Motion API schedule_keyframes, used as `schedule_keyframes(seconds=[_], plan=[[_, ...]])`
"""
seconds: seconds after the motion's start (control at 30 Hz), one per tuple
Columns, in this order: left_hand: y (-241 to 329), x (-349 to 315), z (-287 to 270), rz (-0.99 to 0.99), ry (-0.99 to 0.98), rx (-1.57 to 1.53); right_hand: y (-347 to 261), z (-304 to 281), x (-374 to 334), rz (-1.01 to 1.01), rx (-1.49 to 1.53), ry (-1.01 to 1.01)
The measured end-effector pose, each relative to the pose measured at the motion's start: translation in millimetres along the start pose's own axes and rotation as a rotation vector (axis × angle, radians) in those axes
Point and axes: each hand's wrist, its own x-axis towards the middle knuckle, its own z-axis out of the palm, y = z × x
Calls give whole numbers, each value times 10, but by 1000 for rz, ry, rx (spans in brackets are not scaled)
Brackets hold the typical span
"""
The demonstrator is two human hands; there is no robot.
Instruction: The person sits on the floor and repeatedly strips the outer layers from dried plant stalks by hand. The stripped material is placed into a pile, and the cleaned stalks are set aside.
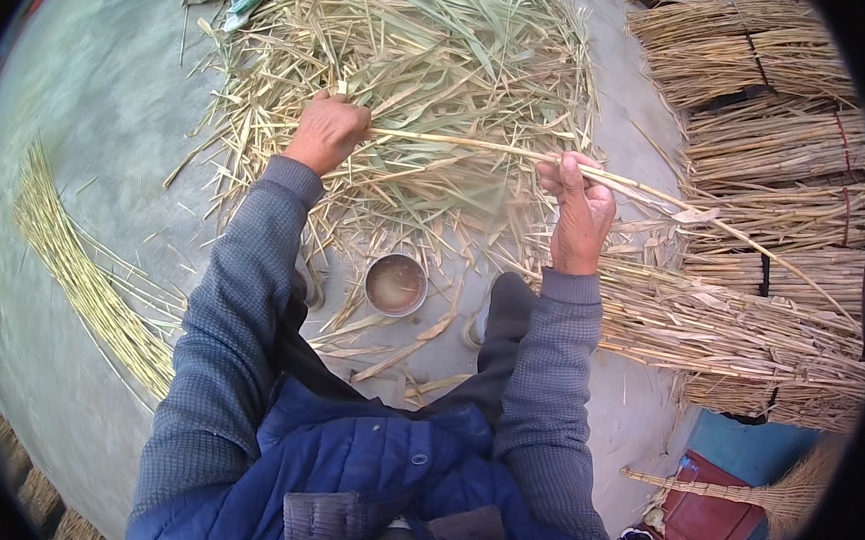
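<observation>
A long, thin, pale yellow reed stalk (452,141) stretches between my hands and on past the right one, sloping down to the right. My left hand (330,134) is closed round its left end, knuckles up; a small pale piece shows by the fingers, too small to name. My right hand (581,220) pinches the stalk between thumb and fingers, palm partly turned up. Dry leaf strips (692,216) hang along the stalk beyond my right hand. Under both hands spreads a wide heap of stripped green and tan leaves (447,60).
A round metal bowl (395,285) with brownish contents stands between my feet. Peeled stalks (92,266) lie in a bundle at the left. Unstripped stalks (729,326) lie at the right, near tied bundles (772,153). A straw broom (778,498) and a red panel (701,515) are lower right.
</observation>
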Motion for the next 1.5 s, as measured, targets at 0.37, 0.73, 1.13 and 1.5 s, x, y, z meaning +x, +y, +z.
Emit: schedule_keyframes(seconds=[0.37,0.73,1.13,1.5], plan=[[970,351,-240,194,315,-504,116,244,-148,103,-43,-191],[913,273,-325,35,218,-785,185,339,-193,-82,-67,-156],[230,85,-401,-265,-238,-1051,321,438,-163,-12,5,-88],[-240,-100,-287,-560,183,-1554,252,402,-193,-17,-9,-145]])
